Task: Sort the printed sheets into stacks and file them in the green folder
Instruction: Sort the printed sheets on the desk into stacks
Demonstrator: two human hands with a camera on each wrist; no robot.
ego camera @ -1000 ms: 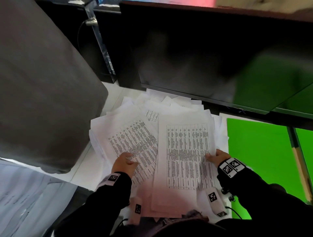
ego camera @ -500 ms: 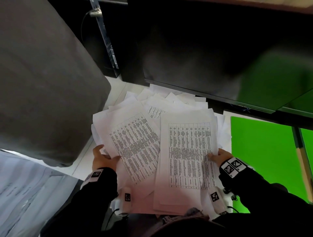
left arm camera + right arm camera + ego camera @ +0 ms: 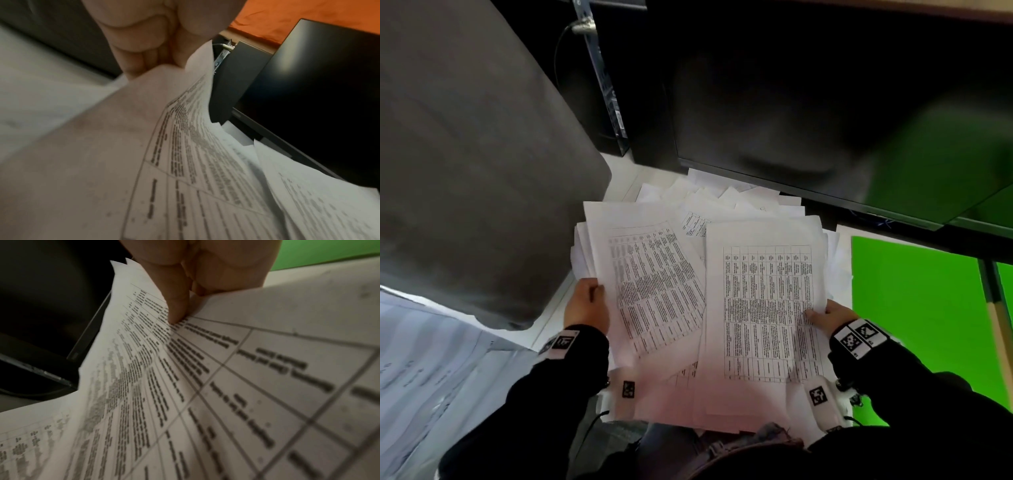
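A loose heap of white printed sheets [image 3: 722,212] covers the desk in front of me. My left hand [image 3: 587,301] grips the left edge of a tilted sheet with a printed table [image 3: 650,284]; the same sheet [image 3: 185,146] shows in the left wrist view, with my fingers [image 3: 141,53] curled under its edge. My right hand [image 3: 828,317] pinches the right edge of an upright table sheet [image 3: 763,308], thumb [image 3: 176,305] on top of the print [image 3: 205,386]. The green folder [image 3: 914,325] lies flat to the right of the heap.
A dark monitor [image 3: 808,120] stands just behind the papers. A large grey chair back or cover [image 3: 465,154] fills the left side. More white paper [image 3: 424,377] lies at the lower left. Bare white desk [image 3: 619,174] shows behind the heap.
My left hand left the top of the tilted sheet, went to its left edge and took hold of it; the sheet now stands less tilted. My right hand kept its grip.
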